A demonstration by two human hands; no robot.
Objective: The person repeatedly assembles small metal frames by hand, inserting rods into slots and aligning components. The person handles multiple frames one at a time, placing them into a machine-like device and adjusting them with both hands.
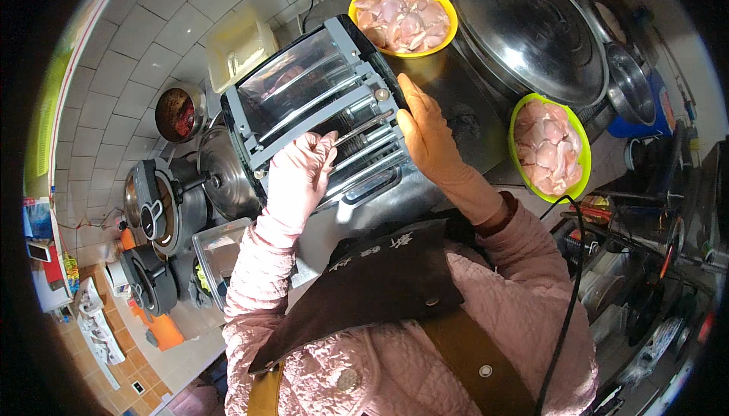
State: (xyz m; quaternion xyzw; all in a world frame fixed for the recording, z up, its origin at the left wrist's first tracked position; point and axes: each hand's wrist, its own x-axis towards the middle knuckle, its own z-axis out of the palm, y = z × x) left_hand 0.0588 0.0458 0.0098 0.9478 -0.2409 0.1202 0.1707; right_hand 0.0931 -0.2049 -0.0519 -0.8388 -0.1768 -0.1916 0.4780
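Observation:
A grey metal meat-slicing machine [304, 89] with a clear plastic guard stands on the steel counter in front of me. My left hand [300, 173], in a pink glove, grips a thin metal rod [364, 129] of the machine's front rack. My right hand [429, 135], also gloved, lies flat against the rack's right side, fingers pointing up. Two yellow bowls of raw pink meat sit close by: one bowl [363, 0] behind the machine, the other bowl [515, 116] to the right of my right hand.
A large steel lid [524, 29] covers a pot at the back right. Left of the machine stand a steel pot lid [224, 181], black pressure cookers [159, 203], a small pot of dark food [176, 116] and a clear tub [220, 253]. A black cable [566, 302] hangs on my right.

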